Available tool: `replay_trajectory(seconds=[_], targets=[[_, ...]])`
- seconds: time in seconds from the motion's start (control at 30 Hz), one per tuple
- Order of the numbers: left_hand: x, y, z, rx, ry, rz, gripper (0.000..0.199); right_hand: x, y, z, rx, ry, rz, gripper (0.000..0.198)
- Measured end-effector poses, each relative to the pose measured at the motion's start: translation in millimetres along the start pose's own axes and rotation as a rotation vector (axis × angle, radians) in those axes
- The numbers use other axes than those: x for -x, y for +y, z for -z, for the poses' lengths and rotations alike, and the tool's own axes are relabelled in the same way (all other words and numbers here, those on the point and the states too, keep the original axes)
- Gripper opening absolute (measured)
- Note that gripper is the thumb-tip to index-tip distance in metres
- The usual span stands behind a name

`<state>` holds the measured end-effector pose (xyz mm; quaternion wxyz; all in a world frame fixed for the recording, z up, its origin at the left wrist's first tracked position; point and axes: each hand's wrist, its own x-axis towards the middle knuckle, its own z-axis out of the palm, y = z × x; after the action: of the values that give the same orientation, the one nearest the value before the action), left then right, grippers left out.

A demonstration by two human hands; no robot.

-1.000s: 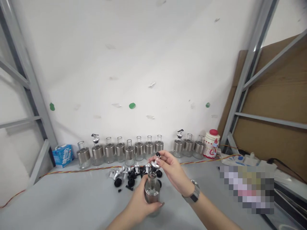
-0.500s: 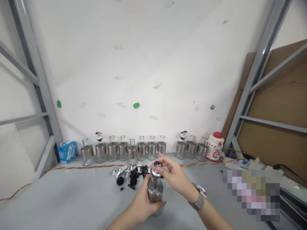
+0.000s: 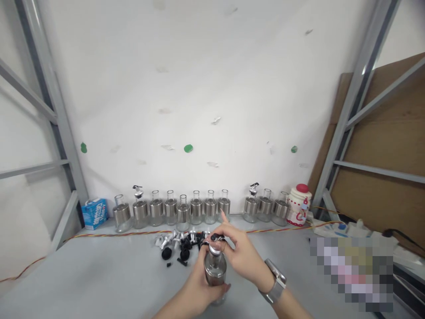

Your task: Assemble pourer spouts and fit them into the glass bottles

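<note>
A glass bottle [image 3: 215, 269] with a metal sleeve stands upright near the front of the table. My left hand [image 3: 195, 281] is closed around its body. On the bottle's mouth sits a pour spout [image 3: 215, 251] with a silver collar and a black flap on top. My right hand [image 3: 241, 252] pinches this spout from above, with one finger raised; its fingertips partly cover the top. Just behind the bottle lies a pile of loose silver spout pieces [image 3: 175, 239] and black parts [image 3: 166, 253], some hidden by my hands.
Along the wall stands a row of similar bottles [image 3: 156, 210]; two carry spouts, one left [image 3: 138, 192] and one right [image 3: 253, 189]. A blue box [image 3: 94, 214] and a white jar with red lid [image 3: 299, 206] flank the row. A twisted wire [image 3: 126, 233] crosses the table. Metal posts frame both sides.
My right hand has come down a little and turned, and the spout sits lower against the bottle's mouth. My left hand keeps its hold on the bottle.
</note>
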<state>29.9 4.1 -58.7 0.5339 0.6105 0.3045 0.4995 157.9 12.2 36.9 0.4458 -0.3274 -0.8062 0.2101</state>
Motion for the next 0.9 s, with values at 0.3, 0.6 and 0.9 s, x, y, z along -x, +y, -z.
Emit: replay_trajectory(seconds=[0.3, 0.6, 0.9], targets=[[3.1, 2.1, -0.6, 0.057, -0.1, 0.002, 0.075, 13.8, 3.7, -9.5, -0.067, 0.104, -0.038, 0.011], [-5.6, 10.1, 19.3, -0.164, -0.063, 0.098, 0.084, 33.1, 24.2, 11.2, -0.566, -0.065, -0.249, 0.044], [-9.7, 27.2, 27.0, -0.227, -0.195, 0.174, 0.046, 51.4, 35.8, -22.0, -0.182, 0.038, -0.232, 0.069]])
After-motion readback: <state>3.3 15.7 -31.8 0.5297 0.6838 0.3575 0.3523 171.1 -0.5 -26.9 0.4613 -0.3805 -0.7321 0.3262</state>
